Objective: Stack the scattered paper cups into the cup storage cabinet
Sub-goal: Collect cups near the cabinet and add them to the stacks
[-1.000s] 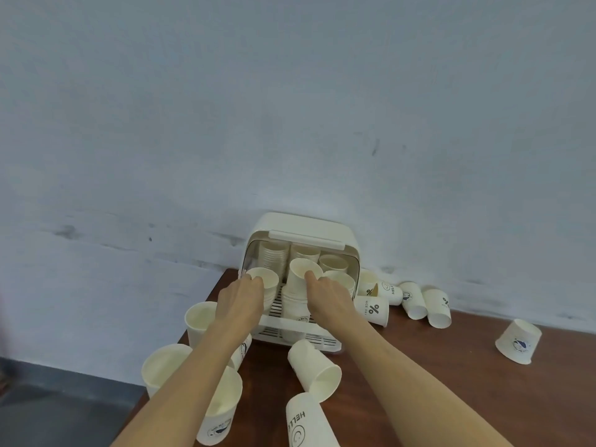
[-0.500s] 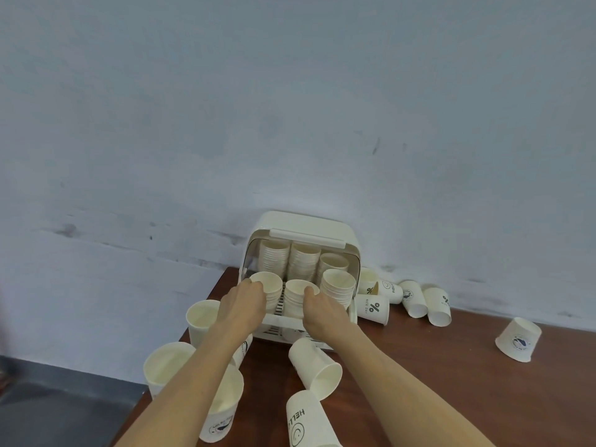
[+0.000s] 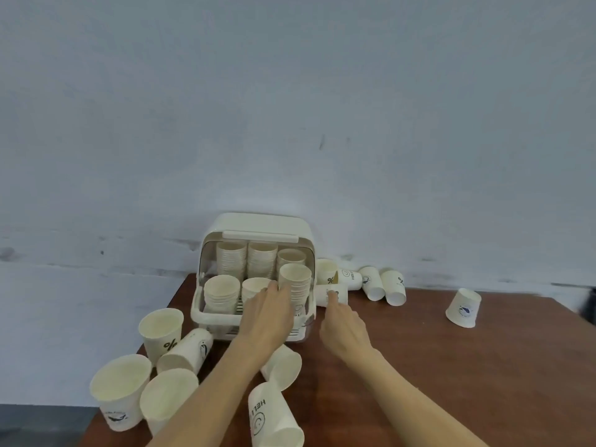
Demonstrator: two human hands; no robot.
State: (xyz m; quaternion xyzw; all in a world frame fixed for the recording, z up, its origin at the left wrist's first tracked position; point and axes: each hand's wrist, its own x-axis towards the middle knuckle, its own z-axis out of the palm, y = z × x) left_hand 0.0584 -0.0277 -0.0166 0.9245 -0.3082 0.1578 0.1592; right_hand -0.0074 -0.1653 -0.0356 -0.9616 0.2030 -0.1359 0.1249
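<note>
Six stacks in the cabinet, a dozen cups loose

Twelve loose paper cups lie on the counter (image 3: 451,366): two on their sides nearest (image 3: 274,417), four at the left (image 3: 161,330), five beside the cabinet's right wall (image 3: 374,282), one upside down far right (image 3: 463,308). The left hand (image 3: 267,321) has crossed from the front-left stack (image 3: 222,293) to the front-right stack (image 3: 295,283), fingers relaxed against it, holding nothing. The right hand (image 3: 343,324) has left the cabinet (image 3: 258,227) and reaches, fingers loosely extended, for a lying cup (image 3: 332,293); contact unclear. Judging from this, one placement is finished and the next pickup begins. Inside stand six stacks.
</note>
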